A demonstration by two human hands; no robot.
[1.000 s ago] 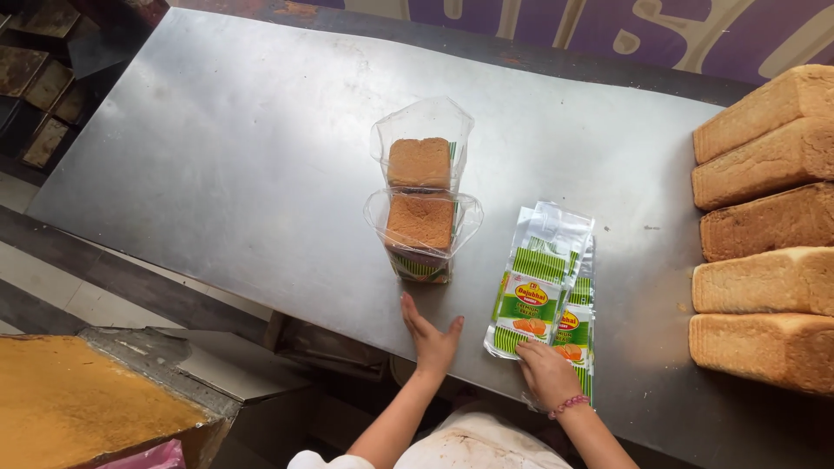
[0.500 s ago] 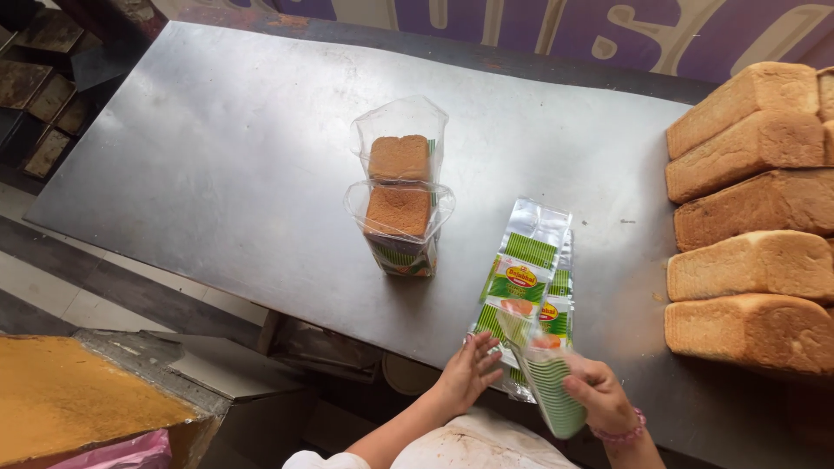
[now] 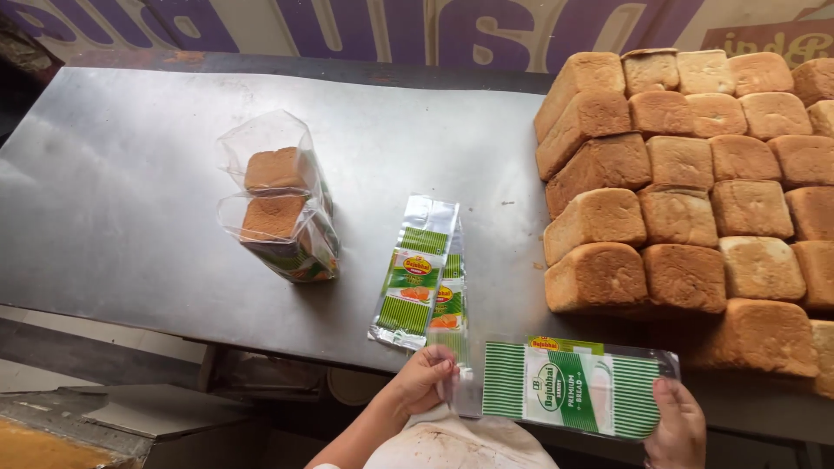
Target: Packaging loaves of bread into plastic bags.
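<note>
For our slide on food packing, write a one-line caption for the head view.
Both hands, left and right, stretch an empty green bread bag beside stacked loaves on a steel table.

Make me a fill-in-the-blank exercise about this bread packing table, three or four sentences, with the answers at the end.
1. The left hand and right hand hold one flat, empty green-and-white bread ____ between them.
2. On the metal table, ____ bagged loaves stand upright with their tops open.
3. The unwrapped loaves are stacked on the ____ side of the table.
4. The pile of empty bags lies ____ the bagged loaves and the unwrapped stack.

Missing words: bag; two; right; between
</note>
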